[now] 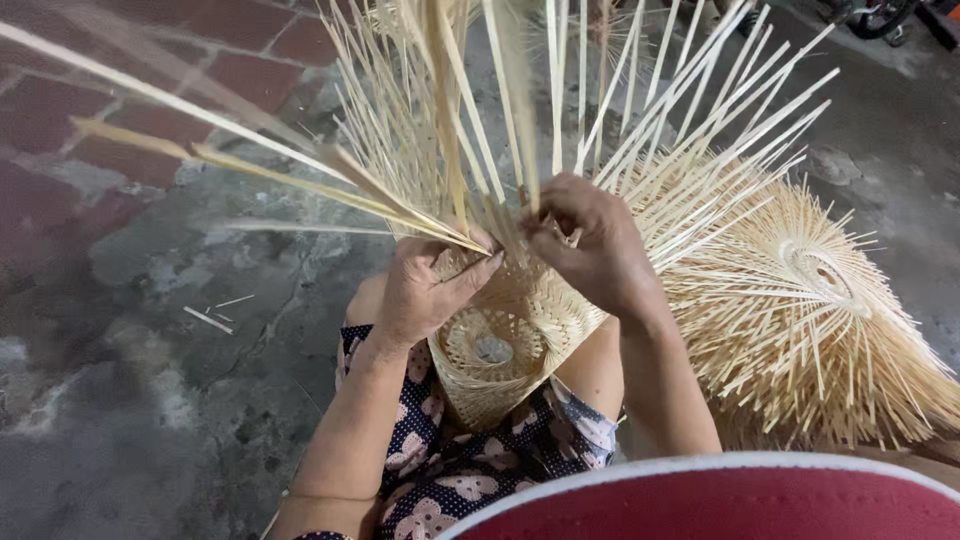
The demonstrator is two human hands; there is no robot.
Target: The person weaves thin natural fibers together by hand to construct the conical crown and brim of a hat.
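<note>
Basket [510,345] rests on your lap, its loose strips [560,110] fanning up and away. Your left hand [425,290] pinches a strip bundle left of the basket; your right hand [590,240], nearer the rim, grips upright strips.

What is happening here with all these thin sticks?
A seated person is weaving a bamboo basket held on the lap. The left hand pinches a few long strips at the woven edge, and the right hand grips the upright strips beside it. Only the lower part is woven; many loose strips fan outward. A second unfinished basket lies on the concrete floor to the right.
</note>
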